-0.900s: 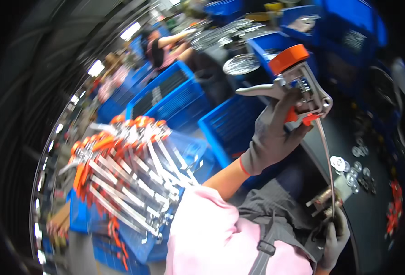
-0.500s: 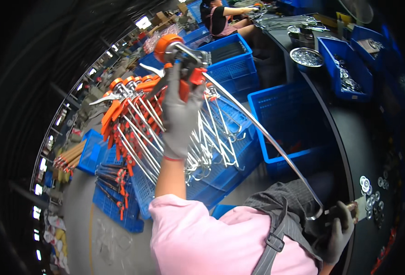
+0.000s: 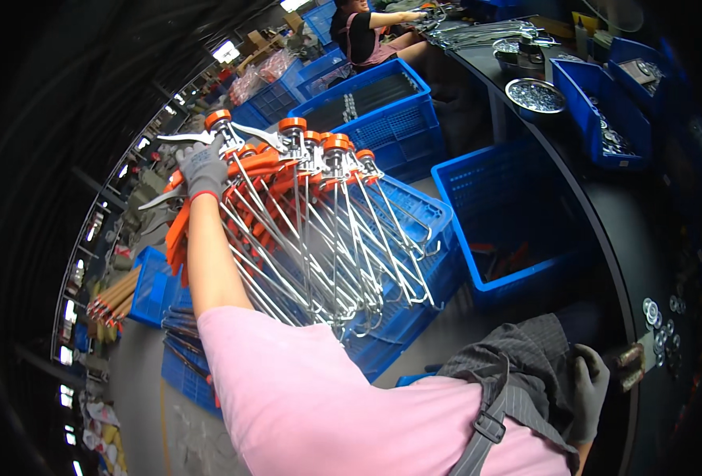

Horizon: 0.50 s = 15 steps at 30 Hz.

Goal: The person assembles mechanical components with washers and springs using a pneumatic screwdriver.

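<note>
My left hand, in a grey glove, is stretched out to the left and shut on a metal caulking gun with an orange end cap. It holds the gun at the left end of a heap of similar orange-and-steel caulking guns, which lie fanned across a blue crate. My right hand, also gloved, stays low at the edge of the black bench, its curled fingers against a small brownish metal part. Whether it grips the part is unclear.
A blue crate stands beside the bench, with orange pieces at its bottom. On the bench are loose washers, a bowl of small metal parts and blue bins. Another person works at the far end. More blue crates stand behind.
My left hand has swung the caulking gun from in front of me over to the left and down onto the heap. My right hand has stayed at the bench edge.
</note>
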### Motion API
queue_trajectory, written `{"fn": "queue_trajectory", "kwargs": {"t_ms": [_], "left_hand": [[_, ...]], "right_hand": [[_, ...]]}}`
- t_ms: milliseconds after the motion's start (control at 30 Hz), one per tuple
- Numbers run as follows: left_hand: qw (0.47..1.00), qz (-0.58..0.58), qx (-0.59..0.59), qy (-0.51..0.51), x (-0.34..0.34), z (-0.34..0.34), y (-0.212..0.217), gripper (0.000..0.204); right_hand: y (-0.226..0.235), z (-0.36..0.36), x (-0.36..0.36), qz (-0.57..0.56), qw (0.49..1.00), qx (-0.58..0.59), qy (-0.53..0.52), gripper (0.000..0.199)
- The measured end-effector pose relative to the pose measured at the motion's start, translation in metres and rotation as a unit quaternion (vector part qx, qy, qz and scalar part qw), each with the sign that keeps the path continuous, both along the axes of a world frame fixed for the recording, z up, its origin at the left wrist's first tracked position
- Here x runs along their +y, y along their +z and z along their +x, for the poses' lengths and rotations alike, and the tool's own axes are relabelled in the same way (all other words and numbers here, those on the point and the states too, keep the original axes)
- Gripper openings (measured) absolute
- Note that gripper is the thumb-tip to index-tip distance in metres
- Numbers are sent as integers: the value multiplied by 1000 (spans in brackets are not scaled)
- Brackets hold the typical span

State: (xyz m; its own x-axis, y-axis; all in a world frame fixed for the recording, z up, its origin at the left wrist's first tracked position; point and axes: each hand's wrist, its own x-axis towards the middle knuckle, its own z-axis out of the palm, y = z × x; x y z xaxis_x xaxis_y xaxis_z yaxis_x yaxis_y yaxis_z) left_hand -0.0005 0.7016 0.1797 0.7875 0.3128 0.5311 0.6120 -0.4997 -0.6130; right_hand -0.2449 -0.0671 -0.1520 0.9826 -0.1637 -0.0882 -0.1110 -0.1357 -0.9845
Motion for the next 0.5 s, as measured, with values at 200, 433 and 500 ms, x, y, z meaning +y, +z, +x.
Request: {"fn": "queue_trajectory", "kwargs": {"t_ms": [200, 433, 500], "left_hand": [[991, 36, -125, -11, 5, 23, -39, 49], [994, -21, -86, -58, -1, 7, -40, 74], [993, -15, -94, -69, -13, 5, -43, 75]], "right_hand": [[-5, -2, 8, -13, 1000, 8, -4, 28], [-11, -3, -1, -8, 1000, 18, -8, 28], [-17, -4, -7, -7, 1000, 16, -13, 29]]}}
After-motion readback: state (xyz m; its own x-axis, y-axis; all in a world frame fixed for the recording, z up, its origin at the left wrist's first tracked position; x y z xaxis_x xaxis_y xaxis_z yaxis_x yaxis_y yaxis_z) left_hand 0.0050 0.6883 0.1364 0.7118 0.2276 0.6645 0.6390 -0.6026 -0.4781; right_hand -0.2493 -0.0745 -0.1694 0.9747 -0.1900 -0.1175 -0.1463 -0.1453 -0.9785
